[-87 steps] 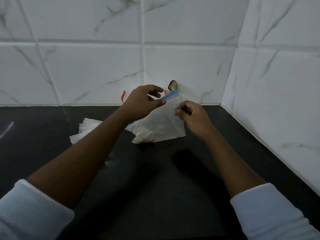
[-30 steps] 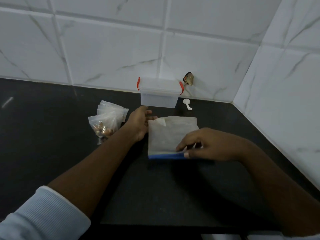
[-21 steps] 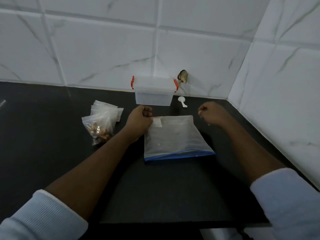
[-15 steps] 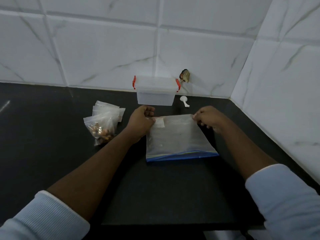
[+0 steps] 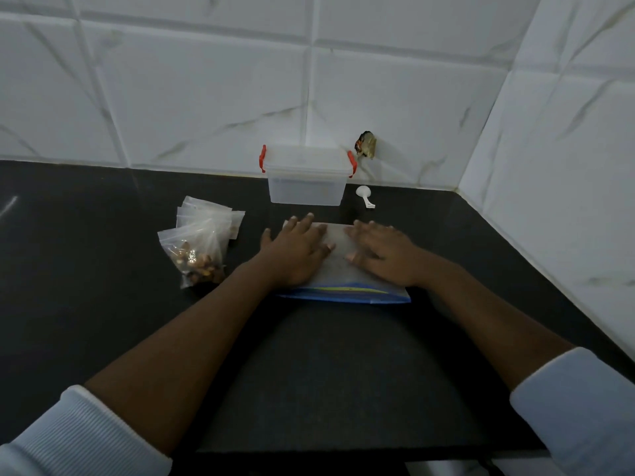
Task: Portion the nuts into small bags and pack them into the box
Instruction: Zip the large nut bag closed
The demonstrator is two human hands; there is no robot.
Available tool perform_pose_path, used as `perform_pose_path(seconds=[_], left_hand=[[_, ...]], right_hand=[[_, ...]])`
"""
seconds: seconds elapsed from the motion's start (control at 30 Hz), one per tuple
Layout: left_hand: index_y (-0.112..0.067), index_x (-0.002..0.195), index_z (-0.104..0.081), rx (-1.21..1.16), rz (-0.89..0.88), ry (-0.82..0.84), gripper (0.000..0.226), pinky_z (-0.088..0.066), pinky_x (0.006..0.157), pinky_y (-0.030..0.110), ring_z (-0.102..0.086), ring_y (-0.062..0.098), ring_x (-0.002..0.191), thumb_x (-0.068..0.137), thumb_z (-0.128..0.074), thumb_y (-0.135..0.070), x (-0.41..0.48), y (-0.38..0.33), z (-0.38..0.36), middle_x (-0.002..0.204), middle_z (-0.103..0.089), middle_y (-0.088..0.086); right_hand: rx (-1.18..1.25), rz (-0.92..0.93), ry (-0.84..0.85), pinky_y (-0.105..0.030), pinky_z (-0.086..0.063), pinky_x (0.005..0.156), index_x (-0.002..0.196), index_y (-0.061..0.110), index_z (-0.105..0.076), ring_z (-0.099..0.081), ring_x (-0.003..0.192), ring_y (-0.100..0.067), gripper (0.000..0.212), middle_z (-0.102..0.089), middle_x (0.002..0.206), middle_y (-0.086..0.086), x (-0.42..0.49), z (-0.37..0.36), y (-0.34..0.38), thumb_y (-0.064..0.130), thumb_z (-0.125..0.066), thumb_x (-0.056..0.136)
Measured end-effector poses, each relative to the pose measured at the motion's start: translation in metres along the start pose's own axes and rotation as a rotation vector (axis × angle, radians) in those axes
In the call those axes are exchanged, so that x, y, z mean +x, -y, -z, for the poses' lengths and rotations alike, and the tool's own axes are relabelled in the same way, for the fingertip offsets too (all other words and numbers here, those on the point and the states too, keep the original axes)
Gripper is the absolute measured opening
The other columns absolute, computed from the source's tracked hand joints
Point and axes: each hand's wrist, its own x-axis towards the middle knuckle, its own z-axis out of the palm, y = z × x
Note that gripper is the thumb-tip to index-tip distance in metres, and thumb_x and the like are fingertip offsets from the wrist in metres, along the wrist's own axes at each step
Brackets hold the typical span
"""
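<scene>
Black countertop [image 5: 103, 304], set into a tiled corner. Near the rear wall: clear box [image 5: 307, 182], lid on, red latches. Just right of it: white scoop [image 5: 365, 195]. Left of centre: stack of small bags [image 5: 209, 214], with a filled bag of nuts [image 5: 196, 255] in front, touching the stack. Centre: large zip bag [image 5: 338, 266], lying flat, blue seal at the near edge.

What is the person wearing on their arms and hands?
Pale, ribbed long sleeves, the left sleeve and right sleeve both pushed up past the forearms. The left hand and right hand are bare: no gloves, and no watch or bracelet shows.
</scene>
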Motion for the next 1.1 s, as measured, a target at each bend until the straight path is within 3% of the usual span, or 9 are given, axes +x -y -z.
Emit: perform_pose_path(seconds=[0.07, 0.17, 0.37, 0.5, 0.63, 0.77, 0.97, 1.03, 1.1], left_hand=[[-0.035, 0.163, -0.001, 0.093, 0.006, 0.115, 0.072, 0.005, 0.118, 0.071, 0.013, 0.026, 0.157, 0.102, -0.018, -0.069, 0.001, 0.002, -0.005, 0.171, 0.014, -0.003], [-0.036, 0.162, 0.01, 0.154, 0.009, 0.159, 0.08, 0.009, 0.117, 0.073, 0.017, 0.026, 0.156, 0.097, -0.015, -0.076, 0.0, 0.005, -0.006, 0.169, 0.022, -0.003], [-0.036, 0.161, 0.015, 0.199, 0.028, 0.195, 0.087, 0.011, 0.115, 0.073, 0.017, 0.026, 0.156, 0.093, -0.014, -0.082, -0.001, 0.004, -0.005, 0.168, 0.026, -0.003], [-0.036, 0.16, 0.016, 0.199, 0.044, 0.215, 0.093, 0.012, 0.115, 0.073, 0.016, 0.027, 0.157, 0.089, -0.015, -0.087, -0.003, 0.003, -0.003, 0.167, 0.027, -0.002], [-0.036, 0.16, 0.018, 0.197, 0.052, 0.21, 0.095, 0.012, 0.116, 0.073, 0.015, 0.028, 0.157, 0.088, -0.015, -0.088, -0.006, 0.002, -0.005, 0.167, 0.027, -0.001], [-0.039, 0.159, 0.018, 0.205, 0.039, 0.231, 0.094, 0.012, 0.115, 0.074, 0.017, 0.03, 0.156, 0.086, -0.013, -0.089, -0.004, 0.002, -0.003, 0.166, 0.029, 0.0], [-0.043, 0.157, 0.019, 0.214, 0.037, 0.293, 0.1, 0.013, 0.114, 0.075, 0.02, 0.033, 0.155, 0.079, -0.015, -0.095, -0.004, 0.001, 0.001, 0.164, 0.034, 0.001], [-0.043, 0.157, 0.02, 0.202, 0.037, 0.312, 0.103, 0.012, 0.114, 0.075, 0.021, 0.034, 0.155, 0.076, -0.015, -0.097, -0.004, 0.001, 0.004, 0.164, 0.035, 0.002], [-0.044, 0.156, 0.022, 0.17, 0.035, 0.304, 0.106, 0.011, 0.114, 0.076, 0.02, 0.035, 0.155, 0.072, -0.017, -0.097, -0.005, 0.002, 0.005, 0.165, 0.034, 0.002]], right_hand=[[-0.068, -0.006, 0.106, -0.05, -0.001, 0.129, 0.165, 0.034, -0.001, 0.001, 0.16, -0.023, 0.071, 0.004, 0.174, 0.001, 0.001, -0.007, -0.002, 0.064, -0.025, 0.105], [-0.099, -0.001, 0.17, -0.054, 0.003, 0.128, 0.164, 0.035, 0.004, 0.006, 0.16, -0.022, 0.073, 0.011, 0.173, 0.003, 0.003, -0.005, -0.008, 0.067, -0.021, 0.103], [-0.148, 0.013, 0.171, -0.054, 0.008, 0.127, 0.16, 0.045, 0.013, 0.013, 0.159, -0.022, 0.07, 0.018, 0.172, 0.008, 0.004, -0.008, -0.015, 0.07, -0.013, 0.1], [-0.145, -0.034, 0.17, -0.062, 0.006, 0.125, 0.157, 0.054, 0.012, 0.011, 0.159, -0.026, 0.078, 0.017, 0.172, 0.01, 0.007, -0.003, -0.02, 0.083, -0.005, 0.087], [-0.112, -0.092, 0.111, -0.064, 0.005, 0.124, 0.158, 0.055, 0.006, 0.011, 0.159, -0.028, 0.076, 0.014, 0.172, 0.009, 0.001, -0.003, -0.026, 0.08, -0.001, 0.086], [0.049, -0.122, -0.044, -0.061, 0.004, 0.124, 0.16, 0.053, -0.008, 0.006, 0.16, -0.026, 0.067, 0.003, 0.174, 0.009, -0.013, 0.01, -0.029, 0.072, -0.014, 0.097], [-0.094, -0.132, 0.288, -0.064, 0.008, 0.124, 0.157, 0.058, 0.008, 0.022, 0.156, -0.033, 0.073, 0.022, 0.17, 0.009, -0.018, 0.011, -0.015, 0.079, -0.025, 0.095], [-0.055, -0.152, 0.292, -0.063, 0.007, 0.125, 0.157, 0.058, 0.008, 0.022, 0.156, -0.032, 0.079, 0.023, 0.171, 0.007, -0.019, 0.013, -0.019, 0.083, -0.026, 0.09], [0.029, -0.1, 0.177, -0.061, 0.0, 0.127, 0.16, 0.053, -0.006, 0.01, 0.159, -0.029, 0.086, 0.009, 0.174, 0.005, -0.021, 0.016, -0.024, 0.087, -0.029, 0.084]])
